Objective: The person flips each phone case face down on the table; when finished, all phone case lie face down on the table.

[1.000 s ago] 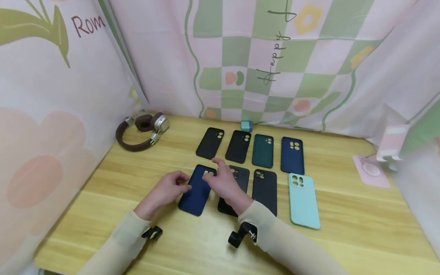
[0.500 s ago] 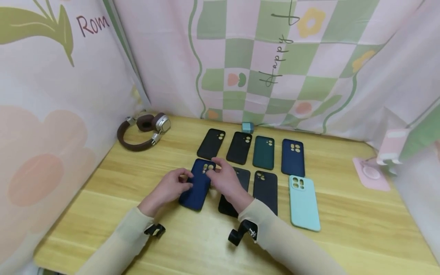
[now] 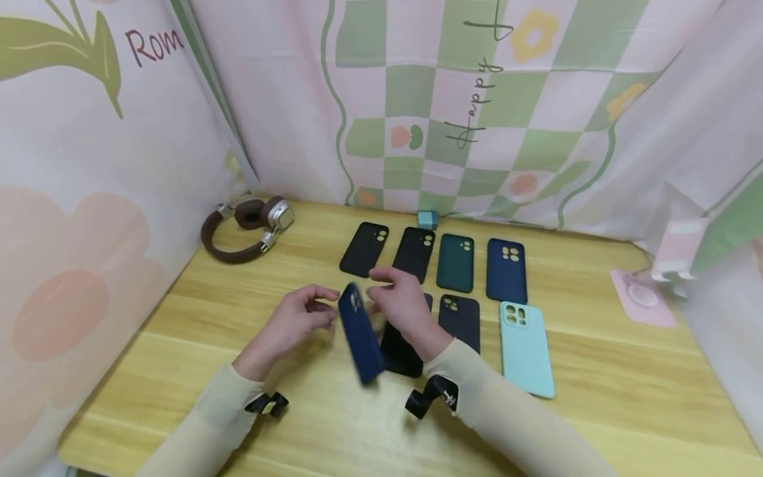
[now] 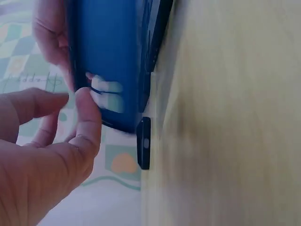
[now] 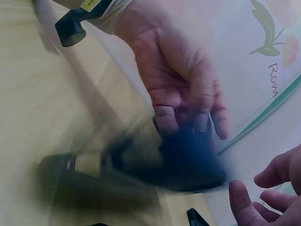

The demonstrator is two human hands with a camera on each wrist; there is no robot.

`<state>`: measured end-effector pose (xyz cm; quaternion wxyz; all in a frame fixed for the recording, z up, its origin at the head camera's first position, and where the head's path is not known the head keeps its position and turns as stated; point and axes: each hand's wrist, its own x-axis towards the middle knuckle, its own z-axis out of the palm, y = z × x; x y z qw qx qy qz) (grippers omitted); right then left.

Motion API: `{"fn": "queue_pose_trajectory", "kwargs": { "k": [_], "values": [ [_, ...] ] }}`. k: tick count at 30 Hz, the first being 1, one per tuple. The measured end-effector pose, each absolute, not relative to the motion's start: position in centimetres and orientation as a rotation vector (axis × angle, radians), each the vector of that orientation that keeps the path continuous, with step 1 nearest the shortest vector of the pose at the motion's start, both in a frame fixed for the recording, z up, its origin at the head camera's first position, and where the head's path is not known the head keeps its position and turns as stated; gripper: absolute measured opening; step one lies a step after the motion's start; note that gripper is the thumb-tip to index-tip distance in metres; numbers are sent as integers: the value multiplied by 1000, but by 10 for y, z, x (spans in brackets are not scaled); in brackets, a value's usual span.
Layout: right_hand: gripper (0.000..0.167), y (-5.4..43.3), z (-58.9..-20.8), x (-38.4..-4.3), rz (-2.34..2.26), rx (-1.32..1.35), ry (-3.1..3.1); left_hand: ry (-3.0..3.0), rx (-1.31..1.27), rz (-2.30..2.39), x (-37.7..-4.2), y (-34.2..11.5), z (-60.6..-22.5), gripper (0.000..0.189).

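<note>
navy phone case (image 3: 361,339) has swung its lower end from roughly 7 o'clock round to between 5 and 6, and it now tilts up on edge between the hands, blurred; whether that end touches the wooden table (image 3: 310,430) i cannot tell. the left hand (image 3: 296,318), at its 9 o'clock, pinches its edge near the camera holes. the right hand (image 3: 403,303), at its 2 o'clock, sits just beside it, finger and thumb parted and gripping nothing. a black case (image 3: 403,354) lies toward 4 o'clock, partly hidden, a mint case (image 3: 528,351) at 3, brown headphones (image 3: 232,254) at 10.
</note>
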<state>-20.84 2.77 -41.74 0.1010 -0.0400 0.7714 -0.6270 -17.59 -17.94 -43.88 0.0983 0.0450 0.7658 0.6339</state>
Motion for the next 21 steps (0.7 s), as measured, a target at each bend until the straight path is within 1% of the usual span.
{"fn": "queue_pose_trajectory", "kwargs": {
  "k": [7, 11, 14, 21],
  "values": [
    [40, 20, -430, -202, -1500, -258, 2317, 2335, 73, 1777, -173, -180, -445, 26],
    [34, 18, -430, -201, -1337, -360, 2385, 2420, 73, 1646, -166, -190, -446, 19],
    [28, 18, -429, -202, -1200, -437, 2457, 2432, 54, 1541, -154, -196, -445, 11],
    [22, 19, -431, -204, -1005, -474, 2558, 2305, 34, 1494, -134, -195, -454, 16]
  ]
}}
